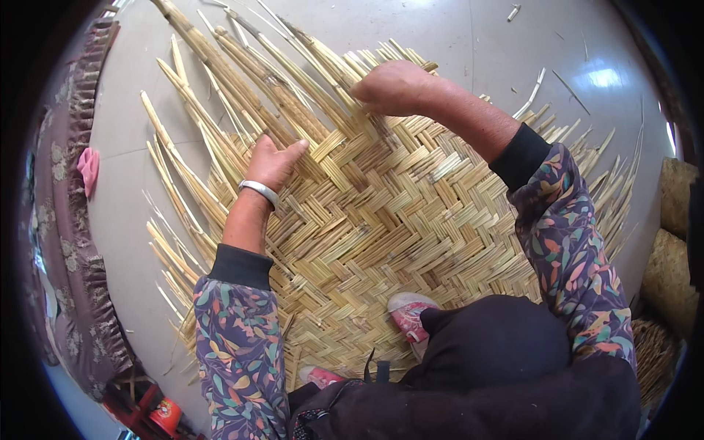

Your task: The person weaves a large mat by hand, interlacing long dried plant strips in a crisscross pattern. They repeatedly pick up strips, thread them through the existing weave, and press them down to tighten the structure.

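Observation:
A partly woven mat of split straw-coloured reed strips lies on the floor beneath me, in a zigzag weave. Long loose reed strips fan out from its far left edge. My left hand, with a silver bangle on the wrist, is at that edge, closed on some of the strips; its thumb points right and its other fingers are mostly hidden. Farther off and to the right, my right hand is bent downward and closed over reed strips at the far edge, its fingertips hidden.
My pink shoes are on the near part of the mat. At the left hangs a ruffled, patterned cloth with a pink cloth beside it. Rolled woven pieces stand at the right. Reed scraps dot the grey floor.

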Motion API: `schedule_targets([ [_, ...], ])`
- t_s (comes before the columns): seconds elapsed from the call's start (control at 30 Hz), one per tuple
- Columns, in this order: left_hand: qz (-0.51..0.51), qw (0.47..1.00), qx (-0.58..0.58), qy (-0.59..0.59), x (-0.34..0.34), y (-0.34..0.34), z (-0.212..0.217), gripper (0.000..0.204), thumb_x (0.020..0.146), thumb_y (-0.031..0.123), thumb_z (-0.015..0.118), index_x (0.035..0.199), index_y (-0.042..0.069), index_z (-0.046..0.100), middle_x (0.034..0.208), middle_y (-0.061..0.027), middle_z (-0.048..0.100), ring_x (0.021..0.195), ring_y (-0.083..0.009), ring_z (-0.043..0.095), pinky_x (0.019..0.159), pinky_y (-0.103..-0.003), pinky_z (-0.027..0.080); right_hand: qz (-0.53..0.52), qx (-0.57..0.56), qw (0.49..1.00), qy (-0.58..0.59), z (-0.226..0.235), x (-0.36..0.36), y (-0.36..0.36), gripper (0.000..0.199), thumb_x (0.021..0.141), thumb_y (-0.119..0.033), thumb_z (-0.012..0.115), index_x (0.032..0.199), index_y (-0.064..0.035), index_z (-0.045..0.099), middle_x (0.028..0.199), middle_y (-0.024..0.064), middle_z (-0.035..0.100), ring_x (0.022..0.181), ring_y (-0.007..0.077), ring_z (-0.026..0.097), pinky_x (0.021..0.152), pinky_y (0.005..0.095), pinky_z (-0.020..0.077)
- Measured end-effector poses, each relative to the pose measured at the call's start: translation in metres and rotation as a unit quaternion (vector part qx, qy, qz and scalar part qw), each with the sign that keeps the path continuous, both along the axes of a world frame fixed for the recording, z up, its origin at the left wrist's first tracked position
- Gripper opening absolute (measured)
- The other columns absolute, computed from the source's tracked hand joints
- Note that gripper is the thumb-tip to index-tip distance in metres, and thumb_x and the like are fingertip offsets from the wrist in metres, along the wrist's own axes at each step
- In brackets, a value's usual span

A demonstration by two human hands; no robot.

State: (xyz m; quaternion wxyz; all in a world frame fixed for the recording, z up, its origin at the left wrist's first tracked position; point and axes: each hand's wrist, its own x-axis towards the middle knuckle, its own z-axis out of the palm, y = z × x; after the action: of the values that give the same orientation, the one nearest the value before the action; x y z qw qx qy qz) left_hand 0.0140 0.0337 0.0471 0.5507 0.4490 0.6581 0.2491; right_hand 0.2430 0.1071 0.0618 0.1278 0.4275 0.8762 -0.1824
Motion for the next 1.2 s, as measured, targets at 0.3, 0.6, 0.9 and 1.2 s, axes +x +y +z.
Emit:
schedule_targets([
  [0.3, -0.072, 0.964, 0.054, 0.250, 0.003, -0.014, -0.022, 0.069, 0.066, 0.026, 0.079, 0.113, -0.010, 0.043, 0.099, -0.0237, 0.062, 0.089, -0.0308, 0.062, 0.082, -0.035, 0.049, 0.052, 0.063, 0.997, 0.016, -0.010, -0.001, -0.001, 0.002, 0.080, -0.010, 0.057, 0.080, -0.0092, 0.059, 0.072, 0.0082, 0.062, 0.073, 0.0255, 0.063, 0.068, 0.0414, 0.0502],
  [0.6, 0.018, 0.948, 0.103, 0.301, 0.023, -0.022, -0.025, 0.055, 0.065, 0.021, 0.075, 0.104, -0.006, 0.047, 0.091, -0.0215, 0.064, 0.083, -0.0319, 0.064, 0.077, -0.037, 0.050, 0.066, 0.134, 0.987, 0.057, -0.012, -0.007, 0.020, 0.011, 0.079, -0.014, 0.057, 0.088, -0.0148, 0.063, 0.083, 0.0037, 0.066, 0.085, 0.0259, 0.063, 0.072, 0.0390, 0.0482],
  [0.9, 0.079, 0.978, 0.127, 0.143, 0.012, -0.023, -0.052, 0.044, 0.067, 0.018, 0.075, 0.095, -0.005, 0.050, 0.088, -0.0185, 0.064, 0.078, -0.0258, 0.063, 0.073, -0.034, 0.050, -0.026, -0.077, 0.995, 0.065, 0.002, -0.004, 0.028, 0.021, 0.081, -0.027, 0.060, 0.090, -0.0084, 0.063, 0.082, 0.0109, 0.064, 0.082, 0.0254, 0.062, 0.072, 0.0402, 0.0464],
  [1.2, 0.085, 0.979, 0.082, 0.164, 0.021, -0.017, -0.032, 0.052, 0.066, 0.023, 0.077, 0.098, -0.007, 0.049, 0.091, -0.0219, 0.063, 0.080, -0.0280, 0.063, 0.073, -0.035, 0.050, -0.049, -0.108, 0.991, 0.059, -0.004, -0.006, 0.036, 0.023, 0.077, -0.028, 0.066, 0.089, -0.0087, 0.066, 0.084, 0.0082, 0.066, 0.081, 0.0234, 0.062, 0.072, 0.0369, 0.0460],
])
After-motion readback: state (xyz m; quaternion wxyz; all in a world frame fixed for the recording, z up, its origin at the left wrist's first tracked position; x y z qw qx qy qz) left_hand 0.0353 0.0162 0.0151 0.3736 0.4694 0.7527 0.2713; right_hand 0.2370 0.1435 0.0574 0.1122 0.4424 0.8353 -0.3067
